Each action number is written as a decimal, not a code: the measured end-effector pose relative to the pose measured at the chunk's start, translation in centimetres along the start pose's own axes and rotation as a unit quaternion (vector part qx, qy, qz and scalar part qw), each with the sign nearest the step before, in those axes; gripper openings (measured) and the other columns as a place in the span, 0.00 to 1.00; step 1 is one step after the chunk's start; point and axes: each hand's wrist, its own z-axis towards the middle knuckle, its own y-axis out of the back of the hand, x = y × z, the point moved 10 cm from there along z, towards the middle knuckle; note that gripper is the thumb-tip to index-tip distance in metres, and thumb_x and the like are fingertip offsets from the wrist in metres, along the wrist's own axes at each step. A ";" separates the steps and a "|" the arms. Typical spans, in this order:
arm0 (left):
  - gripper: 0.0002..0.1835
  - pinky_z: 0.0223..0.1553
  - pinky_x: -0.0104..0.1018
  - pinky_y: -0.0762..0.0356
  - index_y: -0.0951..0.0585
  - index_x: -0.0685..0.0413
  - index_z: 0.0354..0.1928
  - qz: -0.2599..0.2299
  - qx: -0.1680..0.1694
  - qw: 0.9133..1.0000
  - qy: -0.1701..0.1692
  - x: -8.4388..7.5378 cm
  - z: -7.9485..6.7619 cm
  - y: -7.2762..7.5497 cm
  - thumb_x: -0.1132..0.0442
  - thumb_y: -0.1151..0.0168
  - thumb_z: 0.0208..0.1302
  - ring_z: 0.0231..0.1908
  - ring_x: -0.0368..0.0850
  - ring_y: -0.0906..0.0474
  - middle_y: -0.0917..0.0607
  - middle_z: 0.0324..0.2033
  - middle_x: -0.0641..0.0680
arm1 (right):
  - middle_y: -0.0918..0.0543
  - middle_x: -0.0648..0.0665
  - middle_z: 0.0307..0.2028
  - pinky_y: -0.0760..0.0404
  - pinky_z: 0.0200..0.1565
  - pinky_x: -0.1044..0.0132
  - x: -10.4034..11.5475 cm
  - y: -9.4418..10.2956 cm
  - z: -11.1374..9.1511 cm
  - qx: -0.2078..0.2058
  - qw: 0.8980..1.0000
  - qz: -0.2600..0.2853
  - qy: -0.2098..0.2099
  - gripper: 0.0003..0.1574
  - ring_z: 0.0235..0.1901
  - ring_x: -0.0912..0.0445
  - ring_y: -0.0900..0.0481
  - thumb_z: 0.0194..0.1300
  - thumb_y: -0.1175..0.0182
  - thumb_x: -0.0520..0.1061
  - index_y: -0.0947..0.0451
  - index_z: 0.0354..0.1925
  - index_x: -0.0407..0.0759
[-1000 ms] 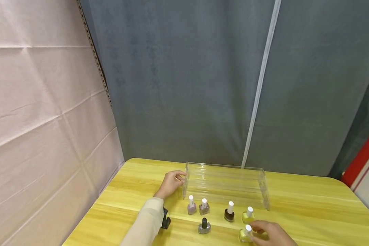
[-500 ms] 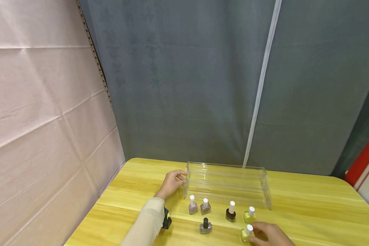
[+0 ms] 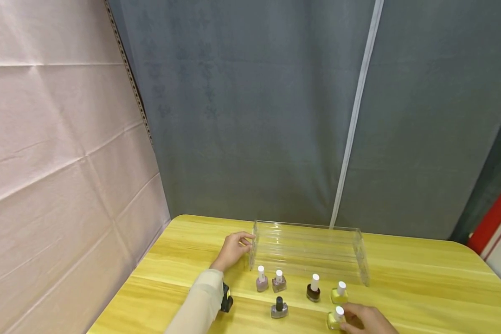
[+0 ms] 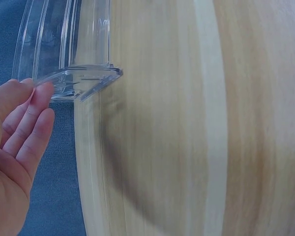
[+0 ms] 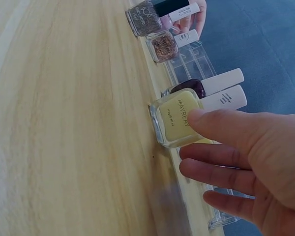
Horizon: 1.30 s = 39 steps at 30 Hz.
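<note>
A clear plastic tiered rack (image 3: 306,253) stands toward the back of the table. Thumb and fingertips of my left hand (image 3: 232,249) pinch the upper edge of its left end panel, seen closely in the left wrist view. At the front right, my right hand (image 3: 369,319) holds a yellow nail polish bottle (image 5: 174,118) with a white cap, the thumb on its labelled face and fingers behind. This bottle stands on the table. A second yellow nail polish bottle (image 3: 339,293) is just behind it, mostly hidden in the right wrist view.
Between rack and hands stand a dark nail polish bottle (image 3: 313,292), a lilac one (image 3: 261,283), a glittery one (image 3: 279,282) and a grey one with a black cap (image 3: 279,311). A grey curtain (image 3: 250,116) hangs behind the table.
</note>
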 end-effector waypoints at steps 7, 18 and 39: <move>0.13 0.27 0.29 0.23 0.20 0.63 0.46 -0.005 0.000 1.000 -0.004 0.0 -0.1 0.0 0.75 0.40 0.57 0.25 0.43 0.21 0.19 0.31 0.56 | 0.20 0.52 0.29 0.25 0.28 0.69 0.0 0.1 0.2 0.003 1.000 -0.006 -0.014 0.18 0.26 0.66 0.25 0.59 0.39 0.47 0.23 0.41 0.34; 0.13 0.27 0.31 0.22 0.20 0.65 0.46 -0.011 -0.002 1.000 0.003 0.2 -0.1 0.0 0.75 0.40 0.57 0.25 0.45 0.21 0.19 0.32 0.58 | 0.20 0.51 0.30 0.24 0.27 0.69 0.1 0.3 0.1 0.001 1.000 -0.011 -0.017 0.17 0.26 0.65 0.24 0.58 0.38 0.48 0.22 0.39 0.35; 0.13 0.27 0.36 0.21 0.21 0.66 0.46 -0.026 0.002 1.000 -0.005 0.0 -0.1 0.0 0.75 0.40 0.57 0.26 0.54 0.20 0.18 0.30 0.59 | 0.19 0.50 0.30 0.23 0.27 0.67 2.7 2.9 -0.1 -0.052 0.991 -0.118 0.029 0.18 0.26 0.64 0.24 0.55 0.36 0.50 0.22 0.37 0.37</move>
